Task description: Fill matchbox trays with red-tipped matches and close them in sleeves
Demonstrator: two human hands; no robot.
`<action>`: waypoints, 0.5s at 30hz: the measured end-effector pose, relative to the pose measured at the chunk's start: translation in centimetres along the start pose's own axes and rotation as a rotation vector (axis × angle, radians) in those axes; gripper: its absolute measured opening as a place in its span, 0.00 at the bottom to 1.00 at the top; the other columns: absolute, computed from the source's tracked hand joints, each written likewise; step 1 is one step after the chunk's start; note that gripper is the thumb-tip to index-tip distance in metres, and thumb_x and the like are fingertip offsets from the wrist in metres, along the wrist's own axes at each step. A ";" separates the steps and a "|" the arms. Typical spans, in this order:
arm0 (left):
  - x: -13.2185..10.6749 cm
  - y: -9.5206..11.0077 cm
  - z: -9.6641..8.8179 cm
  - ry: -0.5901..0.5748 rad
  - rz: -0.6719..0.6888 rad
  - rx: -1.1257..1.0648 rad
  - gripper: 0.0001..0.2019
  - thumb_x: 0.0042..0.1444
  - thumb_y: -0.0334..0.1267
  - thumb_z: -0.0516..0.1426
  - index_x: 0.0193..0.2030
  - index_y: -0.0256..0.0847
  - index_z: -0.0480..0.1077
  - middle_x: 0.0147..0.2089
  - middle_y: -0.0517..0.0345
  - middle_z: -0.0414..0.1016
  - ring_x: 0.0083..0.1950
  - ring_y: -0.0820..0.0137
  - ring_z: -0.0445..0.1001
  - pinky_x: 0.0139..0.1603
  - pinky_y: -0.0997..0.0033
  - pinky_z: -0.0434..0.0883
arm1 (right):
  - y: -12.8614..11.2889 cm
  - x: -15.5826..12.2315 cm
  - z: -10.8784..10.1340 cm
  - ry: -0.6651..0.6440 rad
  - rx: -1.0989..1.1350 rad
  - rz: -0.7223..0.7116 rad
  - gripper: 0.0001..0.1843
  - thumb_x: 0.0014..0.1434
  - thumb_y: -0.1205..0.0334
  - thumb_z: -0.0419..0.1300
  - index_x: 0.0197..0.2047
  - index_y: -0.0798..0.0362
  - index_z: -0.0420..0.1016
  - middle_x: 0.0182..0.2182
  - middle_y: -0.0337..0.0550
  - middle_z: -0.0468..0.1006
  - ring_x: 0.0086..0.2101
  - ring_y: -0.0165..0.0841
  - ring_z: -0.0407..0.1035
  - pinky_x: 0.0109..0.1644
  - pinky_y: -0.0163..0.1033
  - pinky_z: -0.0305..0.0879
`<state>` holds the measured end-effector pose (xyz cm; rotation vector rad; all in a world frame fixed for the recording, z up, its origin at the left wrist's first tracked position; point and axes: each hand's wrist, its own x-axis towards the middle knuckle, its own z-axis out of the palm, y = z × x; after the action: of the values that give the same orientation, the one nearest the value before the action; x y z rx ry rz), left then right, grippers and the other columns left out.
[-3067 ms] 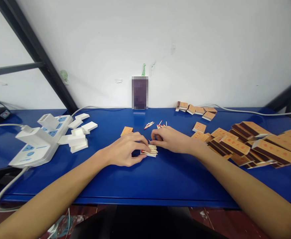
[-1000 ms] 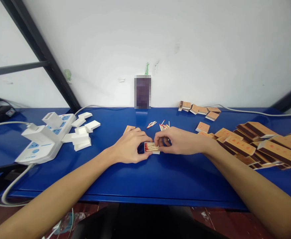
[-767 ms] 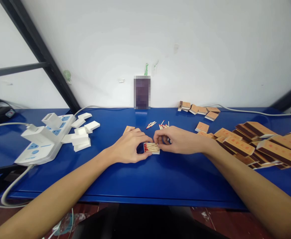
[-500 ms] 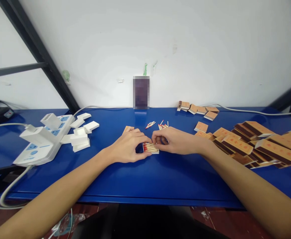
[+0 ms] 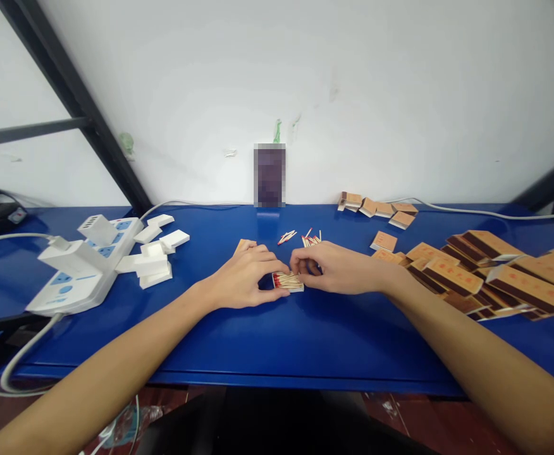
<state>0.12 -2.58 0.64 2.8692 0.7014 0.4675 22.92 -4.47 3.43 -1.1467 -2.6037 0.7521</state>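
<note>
A small white tray of red-tipped matches (image 5: 288,282) lies on the blue table (image 5: 277,341) between my hands. My left hand (image 5: 241,279) curls round its left end, thumb and fingers pinching it. My right hand (image 5: 334,268) is closed on its right end, fingertips pressing the matches. An orange matchbox sleeve (image 5: 244,245) lies just behind my left hand. Loose matches (image 5: 300,237) are scattered behind the tray.
Several white inner trays (image 5: 156,256) and a white power strip (image 5: 80,265) with plugs sit at the left. A large heap of orange matchboxes (image 5: 486,268) fills the right; several more (image 5: 381,208) lie near the wall. A dark blurred upright object (image 5: 269,175) leans on the wall.
Both hands stay on the match tray. The matches, loose and spilling over 3 s ago, now lie more evenly in the tray. The view has shifted slightly.
</note>
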 end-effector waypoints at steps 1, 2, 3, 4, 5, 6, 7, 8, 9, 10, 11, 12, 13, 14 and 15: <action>0.0 0.0 0.0 -0.001 0.000 0.002 0.16 0.62 0.51 0.56 0.46 0.42 0.74 0.39 0.56 0.75 0.43 0.66 0.69 0.53 0.60 0.55 | 0.0 0.0 -0.1 0.024 -0.013 -0.001 0.04 0.60 0.64 0.56 0.34 0.52 0.71 0.26 0.36 0.72 0.25 0.27 0.63 0.31 0.34 0.57; 0.0 0.0 0.0 -0.001 0.000 0.004 0.16 0.62 0.51 0.56 0.46 0.42 0.74 0.40 0.56 0.76 0.43 0.65 0.69 0.53 0.60 0.55 | -0.1 0.0 -0.1 0.054 -0.028 -0.004 0.04 0.59 0.66 0.55 0.34 0.52 0.70 0.25 0.35 0.72 0.25 0.27 0.62 0.31 0.34 0.56; 0.0 0.0 0.0 0.000 0.001 0.006 0.16 0.62 0.52 0.56 0.46 0.42 0.74 0.40 0.56 0.76 0.43 0.65 0.69 0.53 0.61 0.56 | -0.1 0.0 -0.2 0.088 -0.046 -0.007 0.05 0.59 0.67 0.54 0.34 0.52 0.70 0.24 0.34 0.71 0.24 0.27 0.62 0.31 0.34 0.55; 0.0 0.0 -0.1 0.001 0.003 0.008 0.16 0.62 0.52 0.56 0.46 0.42 0.74 0.40 0.56 0.76 0.43 0.65 0.69 0.53 0.61 0.56 | -0.1 0.1 -0.2 0.122 -0.068 -0.009 0.07 0.59 0.68 0.52 0.34 0.52 0.70 0.23 0.34 0.70 0.24 0.27 0.61 0.31 0.34 0.55; 0.0 0.0 -0.1 0.002 0.005 0.011 0.16 0.62 0.52 0.56 0.46 0.42 0.74 0.40 0.56 0.76 0.44 0.65 0.69 0.53 0.61 0.56 | 0.0 0.1 -0.1 0.156 -0.098 -0.008 0.08 0.59 0.69 0.52 0.34 0.52 0.71 0.23 0.33 0.70 0.23 0.27 0.61 0.31 0.34 0.54; 0.0 0.0 -0.1 0.003 0.005 0.014 0.16 0.61 0.52 0.56 0.46 0.42 0.74 0.41 0.56 0.76 0.44 0.65 0.70 0.53 0.61 0.56 | 0.0 0.2 -0.1 0.189 -0.135 -0.001 0.09 0.59 0.69 0.51 0.35 0.51 0.71 0.22 0.33 0.70 0.23 0.27 0.61 0.32 0.34 0.54; 0.0 0.0 -0.2 0.002 0.006 0.018 0.16 0.61 0.52 0.57 0.46 0.43 0.74 0.41 0.56 0.76 0.44 0.65 0.70 0.53 0.61 0.56 | 0.1 0.2 0.0 0.217 -0.178 0.011 0.09 0.59 0.69 0.51 0.36 0.51 0.72 0.23 0.34 0.71 0.24 0.27 0.62 0.32 0.35 0.54; 0.0 -0.1 -0.3 0.000 0.008 0.022 0.16 0.61 0.51 0.57 0.46 0.43 0.74 0.41 0.56 0.76 0.44 0.65 0.70 0.52 0.61 0.56 | 0.3 0.3 0.1 0.244 -0.223 0.024 0.10 0.59 0.69 0.51 0.36 0.51 0.72 0.24 0.35 0.72 0.25 0.28 0.63 0.33 0.35 0.53; -0.1 -0.2 -0.4 -0.004 0.013 0.028 0.16 0.60 0.51 0.57 0.47 0.43 0.74 0.41 0.56 0.77 0.44 0.65 0.70 0.52 0.61 0.57 | 0.5 0.3 0.1 0.267 -0.264 0.035 0.10 0.59 0.69 0.51 0.37 0.51 0.73 0.25 0.36 0.73 0.26 0.28 0.64 0.33 0.35 0.53; -0.1 -0.3 -0.6 -0.008 0.019 0.033 0.16 0.59 0.51 0.58 0.47 0.42 0.74 0.41 0.55 0.77 0.44 0.64 0.70 0.52 0.61 0.57 | 0.6 0.3 0.1 0.291 -0.296 0.045 0.10 0.59 0.69 0.51 0.37 0.51 0.73 0.26 0.37 0.75 0.27 0.29 0.64 0.33 0.36 0.53; -0.2 -0.5 -0.8 -0.008 0.025 0.038 0.17 0.58 0.51 0.59 0.48 0.42 0.74 0.41 0.55 0.77 0.44 0.64 0.70 0.52 0.61 0.57 | 0.8 0.3 0.0 0.323 -0.315 0.058 0.11 0.59 0.68 0.51 0.38 0.51 0.74 0.28 0.38 0.76 0.27 0.29 0.65 0.33 0.36 0.54; -0.2 -0.7 -1.1 -0.003 0.028 0.044 0.18 0.58 0.51 0.59 0.48 0.42 0.73 0.42 0.55 0.77 0.45 0.64 0.70 0.52 0.60 0.58 | 1.0 0.2 -0.1 0.373 -0.327 0.077 0.11 0.60 0.67 0.51 0.38 0.51 0.74 0.28 0.38 0.77 0.27 0.30 0.66 0.33 0.36 0.54; -0.3 -1.1 -1.4 0.011 0.023 0.053 0.19 0.58 0.51 0.58 0.49 0.41 0.73 0.43 0.54 0.77 0.45 0.63 0.70 0.52 0.60 0.58 | 1.1 0.2 -0.3 0.442 -0.333 0.102 0.11 0.60 0.66 0.51 0.38 0.51 0.75 0.29 0.39 0.77 0.27 0.30 0.66 0.32 0.36 0.54; -0.4 -1.5 -1.7 0.032 0.009 0.067 0.19 0.59 0.51 0.57 0.50 0.41 0.72 0.45 0.54 0.77 0.46 0.63 0.70 0.52 0.60 0.58 | 1.2 0.1 -0.6 0.524 -0.334 0.130 0.10 0.59 0.65 0.53 0.38 0.51 0.75 0.28 0.39 0.77 0.27 0.31 0.66 0.32 0.36 0.54; -0.5 -2.0 -2.1 0.057 -0.015 0.090 0.18 0.61 0.50 0.55 0.51 0.41 0.72 0.46 0.53 0.77 0.47 0.63 0.70 0.52 0.59 0.58 | 1.3 0.0 -0.8 0.606 -0.330 0.160 0.09 0.58 0.63 0.54 0.37 0.51 0.76 0.28 0.39 0.77 0.27 0.31 0.66 0.32 0.37 0.54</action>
<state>-1.89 -0.89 2.03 2.9424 0.7722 0.5302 24.01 -3.43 3.44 -1.4113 -2.1731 -0.0299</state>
